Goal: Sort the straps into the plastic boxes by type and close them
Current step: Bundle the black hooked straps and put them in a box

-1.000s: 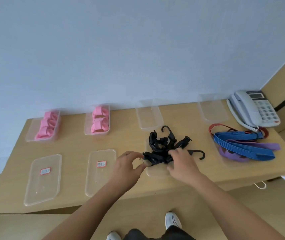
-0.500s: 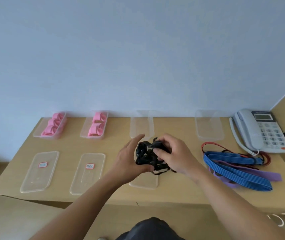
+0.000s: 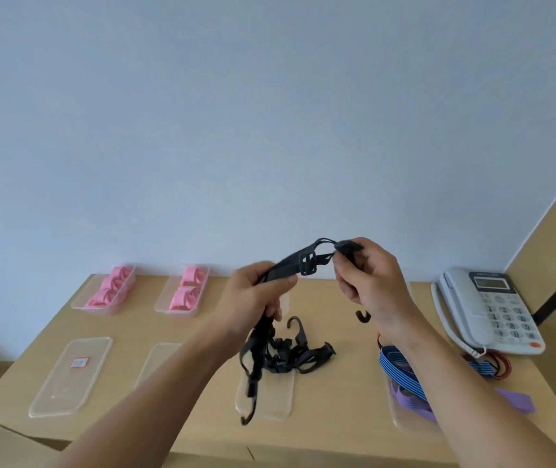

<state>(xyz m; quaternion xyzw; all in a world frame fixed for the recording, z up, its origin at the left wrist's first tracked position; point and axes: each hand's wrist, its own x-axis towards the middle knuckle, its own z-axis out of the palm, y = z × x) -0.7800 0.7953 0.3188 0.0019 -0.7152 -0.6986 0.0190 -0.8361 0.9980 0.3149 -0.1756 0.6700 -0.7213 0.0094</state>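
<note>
Left hand (image 3: 256, 295) raised above the desk (image 3: 128, 327), fingers curled round a black strap (image 3: 286, 265). Right hand (image 3: 367, 282) pinches the strap's far end between thumb and fingers, level with the left. The strap is taut between the two, with its buckle (image 3: 307, 263) near the right hand. Its free length hangs from the left hand down past a clear lid (image 3: 269, 400) at the desk's front. A hook (image 3: 362, 316) shows just under the right hand. Tangled black straps (image 3: 295, 354) lie on the desk, partly on that lid. Two open boxes (image 3: 101, 308) at back left hold pink rolls (image 3: 111, 288). Two labelled lids (image 3: 67, 376) lie in front of them. Blue strap (image 3: 401, 369) and purple strap (image 3: 514, 400) lie right of centre, partly hidden by the right forearm. Phone (image 3: 489, 309) at far right.
</note>
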